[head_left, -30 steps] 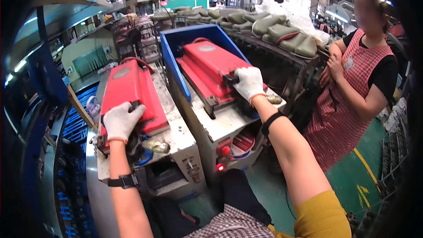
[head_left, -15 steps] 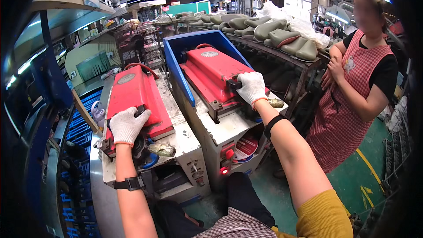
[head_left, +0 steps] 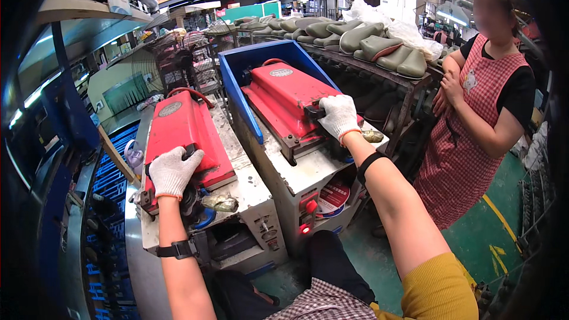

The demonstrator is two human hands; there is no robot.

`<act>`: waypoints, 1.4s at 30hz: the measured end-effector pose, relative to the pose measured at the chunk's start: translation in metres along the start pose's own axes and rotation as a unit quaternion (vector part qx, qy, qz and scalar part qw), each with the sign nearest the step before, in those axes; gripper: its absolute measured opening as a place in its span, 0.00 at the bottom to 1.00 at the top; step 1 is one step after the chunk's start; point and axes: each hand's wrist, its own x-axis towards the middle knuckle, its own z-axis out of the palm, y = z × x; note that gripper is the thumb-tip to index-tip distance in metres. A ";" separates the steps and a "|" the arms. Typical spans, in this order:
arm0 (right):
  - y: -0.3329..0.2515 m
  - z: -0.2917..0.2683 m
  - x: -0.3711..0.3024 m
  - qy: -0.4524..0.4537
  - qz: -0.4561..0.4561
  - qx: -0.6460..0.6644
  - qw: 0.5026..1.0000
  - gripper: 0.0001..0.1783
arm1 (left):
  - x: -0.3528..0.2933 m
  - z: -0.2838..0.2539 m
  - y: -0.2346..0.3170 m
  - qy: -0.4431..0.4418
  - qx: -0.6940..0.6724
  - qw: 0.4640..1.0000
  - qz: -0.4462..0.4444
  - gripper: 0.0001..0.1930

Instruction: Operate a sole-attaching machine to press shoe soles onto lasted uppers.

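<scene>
My left hand (head_left: 175, 172), in a white knitted glove, is closed around the black handle (head_left: 189, 150) at the near end of the left red machine cover (head_left: 188, 133). On the right, my gloved right hand (head_left: 339, 115) grips another black handle (head_left: 314, 111) on the second red machine cover (head_left: 284, 95). Both covers lie down on their pale machine bodies, so whatever is beneath them is hidden. Next to my left wrist a shiny wrapped bundle (head_left: 219, 203) sits on the machine's front edge. A similar bundle (head_left: 372, 136) is beside my right wrist.
A blue guard (head_left: 255, 56) surrounds the right machine's back. Olive-green shoes (head_left: 361, 38) are heaped on a rack (head_left: 409, 83) behind it. At the right stands a person in a red checked apron (head_left: 468, 136). A lit red switch (head_left: 304, 229) is on the machine front.
The view has shifted very slightly. Both hands stay on the same handles, and the covers have not visibly moved.
</scene>
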 end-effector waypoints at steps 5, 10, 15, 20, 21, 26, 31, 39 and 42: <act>0.003 0.000 -0.001 0.019 -0.005 0.006 1.000 0.10 | 0.001 0.003 0.001 0.011 0.005 1.000 0.007 0.30; 0.001 0.000 -0.001 0.005 -0.003 0.005 1.000 0.09 | 0.001 -0.003 0.003 -0.007 0.001 1.000 -0.003 0.30; 0.002 0.000 0.000 -0.001 0.002 -0.001 1.000 0.09 | 0.000 -0.002 0.002 -0.001 -0.004 1.000 0.004 0.31; 0.002 0.001 0.000 -0.002 0.002 0.000 1.000 0.09 | 0.000 -0.003 0.003 -0.007 -0.004 1.000 0.003 0.31; 0.002 0.001 0.000 -0.001 0.001 0.000 1.000 0.09 | -0.001 -0.004 0.003 -0.007 -0.004 1.000 0.004 0.31; 0.001 0.000 0.000 0.011 -0.006 0.004 1.000 0.09 | -0.001 -0.004 0.004 -0.006 -0.008 1.000 0.006 0.31; 0.004 0.005 -0.002 0.068 0.006 0.002 0.998 0.10 | 0.001 -0.002 0.005 0.011 -0.004 1.000 0.013 0.30; 0.003 0.007 -0.002 0.063 0.008 0.002 0.998 0.17 | 0.000 0.002 -0.001 0.023 -0.007 1.000 0.014 0.30; 0.005 0.007 -0.004 0.060 0.011 0.008 0.998 0.16 | 0.001 0.003 0.001 0.023 -0.011 1.000 0.014 0.30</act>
